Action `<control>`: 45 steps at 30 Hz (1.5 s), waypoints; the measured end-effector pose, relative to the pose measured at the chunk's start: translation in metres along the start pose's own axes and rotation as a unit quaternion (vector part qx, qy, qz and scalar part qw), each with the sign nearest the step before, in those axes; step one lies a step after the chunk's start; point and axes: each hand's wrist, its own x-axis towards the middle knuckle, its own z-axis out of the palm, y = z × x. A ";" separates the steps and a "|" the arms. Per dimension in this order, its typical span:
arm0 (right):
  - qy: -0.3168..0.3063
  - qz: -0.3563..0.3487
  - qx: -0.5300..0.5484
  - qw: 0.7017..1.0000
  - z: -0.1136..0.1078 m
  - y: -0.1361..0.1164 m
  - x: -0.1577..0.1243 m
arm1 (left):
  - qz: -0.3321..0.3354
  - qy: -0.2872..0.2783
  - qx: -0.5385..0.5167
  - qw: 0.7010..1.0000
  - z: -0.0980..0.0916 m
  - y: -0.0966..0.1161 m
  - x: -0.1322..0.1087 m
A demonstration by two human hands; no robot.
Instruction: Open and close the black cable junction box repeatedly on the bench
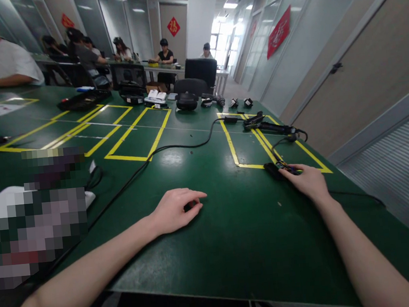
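Note:
My left hand [177, 211] rests over the green table [230, 247] with its fingers apart and nothing in them. On the right, my right hand [309, 182] grips a small black part with coloured wires [273, 170] at the near edge of a taped rectangle; the fingertips are partly hidden. From that part a black cable runs up to a long black device [272, 127] lying across the yellow tape [228, 139]. A black cord [175, 147] with a small inline box [230, 119] crosses the table from the lower left towards this device.
Along the far edge stand a black case [186, 101], white boxes [156, 96] and a black tray [83, 100]. More yellow tape outlines lie at left. A blurred-out area covers the near left. A person in a white shirt [10, 63] sits at far left; other people sit behind.

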 end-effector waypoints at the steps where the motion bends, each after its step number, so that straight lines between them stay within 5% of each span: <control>1: -0.017 -0.008 0.001 1.000 0.001 -0.014 -0.004 | -0.001 -0.003 0.000 1.000 0.000 0.000 0.000; 7: -0.097 -0.199 0.123 0.967 0.002 -0.106 -0.047 | -0.005 0.004 -0.006 1.000 -0.001 0.001 0.002; 13: -0.247 -0.423 0.254 0.834 -0.017 -0.170 -0.105 | 0.055 0.028 -0.020 0.998 -0.005 0.006 0.006; 16: -0.266 -0.463 0.261 0.804 -0.022 -0.180 -0.117 | 0.082 -0.004 -0.041 0.996 -0.004 0.007 0.005; 27: -0.201 -0.483 0.267 0.810 -0.018 -0.177 -0.113 | 0.043 -0.094 0.036 0.994 -0.003 0.010 0.002; 45: -0.239 -0.460 0.236 0.822 -0.018 -0.177 -0.114 | 0.026 -0.086 0.066 0.994 -0.002 0.006 0.004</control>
